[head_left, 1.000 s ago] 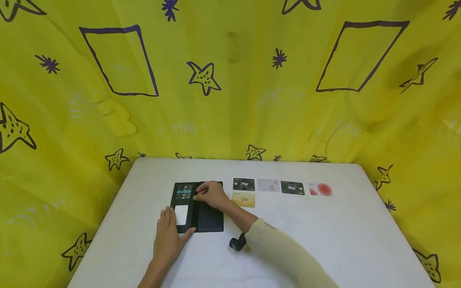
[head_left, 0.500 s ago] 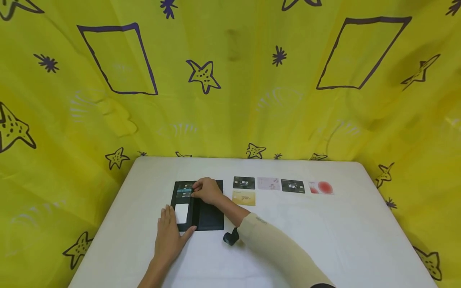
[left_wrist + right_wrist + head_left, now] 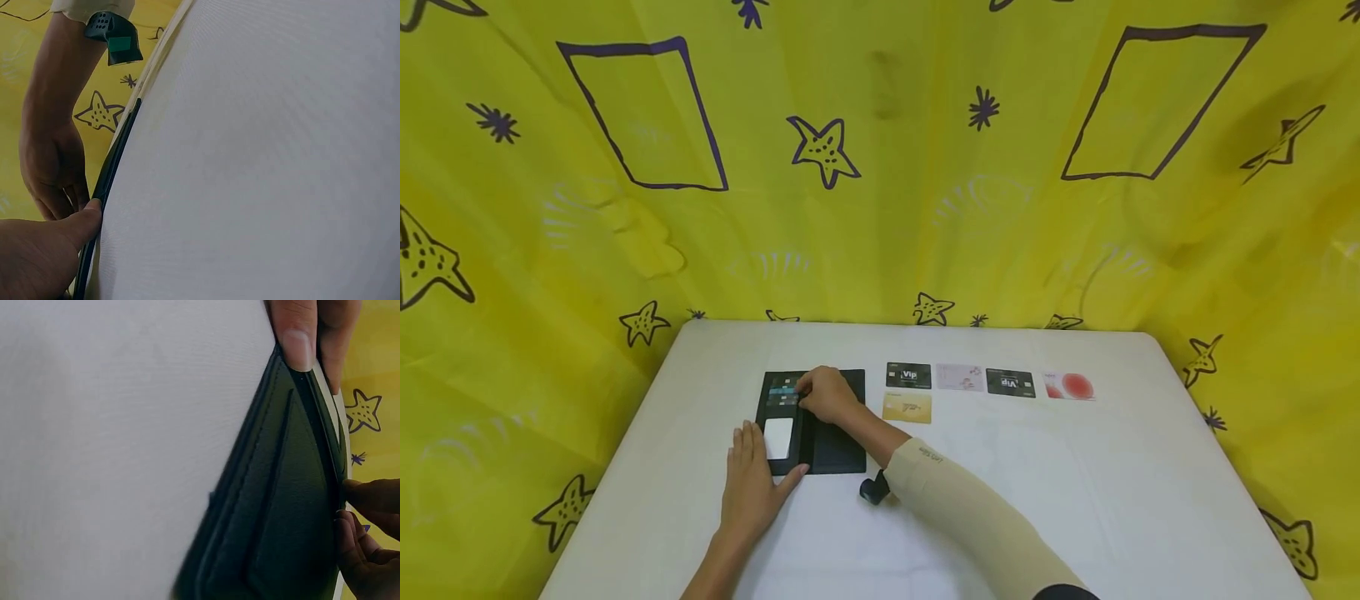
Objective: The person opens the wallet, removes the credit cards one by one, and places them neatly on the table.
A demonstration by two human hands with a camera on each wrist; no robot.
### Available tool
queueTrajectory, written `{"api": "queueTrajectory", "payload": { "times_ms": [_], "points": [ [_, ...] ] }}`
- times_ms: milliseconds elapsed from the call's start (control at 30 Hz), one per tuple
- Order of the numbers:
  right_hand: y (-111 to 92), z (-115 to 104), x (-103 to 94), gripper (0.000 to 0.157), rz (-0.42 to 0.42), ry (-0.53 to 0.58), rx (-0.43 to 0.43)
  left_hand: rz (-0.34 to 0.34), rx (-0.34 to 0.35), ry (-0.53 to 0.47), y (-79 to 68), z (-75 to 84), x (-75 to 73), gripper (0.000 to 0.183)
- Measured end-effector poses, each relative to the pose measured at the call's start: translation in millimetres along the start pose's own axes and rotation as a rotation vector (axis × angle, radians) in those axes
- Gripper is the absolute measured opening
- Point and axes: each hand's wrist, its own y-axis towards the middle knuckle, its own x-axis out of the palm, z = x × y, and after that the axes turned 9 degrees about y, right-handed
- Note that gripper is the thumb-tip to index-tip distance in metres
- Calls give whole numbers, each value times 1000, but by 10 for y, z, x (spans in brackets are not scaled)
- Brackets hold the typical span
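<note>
An open black wallet (image 3: 838, 450) lies on the white table; its left panel bears a column of bank cards (image 3: 782, 400) above a white card (image 3: 778, 438). My left hand (image 3: 749, 483) rests flat along the wallet's left and lower edges, fingers straight, thumb on the bottom rim by the fold. In the left wrist view the thumb (image 3: 84, 225) touches the wallet's edge. My right hand (image 3: 827, 396) has its fingers bent and pinches at the right side of a bank card in the upper left panel. That card is mostly hidden by the fingertips (image 3: 347, 534).
To the wallet's right lie a black Vip card (image 3: 908, 376), a pale pink card (image 3: 960, 377), a second black Vip card (image 3: 1011, 383) and a white card with red circles (image 3: 1070, 387). A gold card (image 3: 907, 407) lies below the first. A yellow curtain hangs behind.
My right hand has shifted left, from over the wallet's fold to the bank cards' right side. The left hand has stayed on the wallet.
</note>
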Motion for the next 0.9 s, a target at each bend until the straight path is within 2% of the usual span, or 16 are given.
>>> {"api": "queueTrajectory", "payload": {
  "times_ms": [300, 467, 667, 900],
  "points": [
    [-49, 47, 27, 24, -27, -83, -91, 10, 13, 6, -5, 5, -5, 110],
    [-89, 60, 54, 22, -31, -79, -126, 27, 28, 12, -21, -13, -2, 109],
    [-96, 36, 75, 13, -9, -11, -78, 12, 10, 22, -41, -20, -3, 110],
    [-27, -39, 69, 6, 57, -44, -2, 24, 15, 21, -16, 4, -10, 110]
  ]
}}
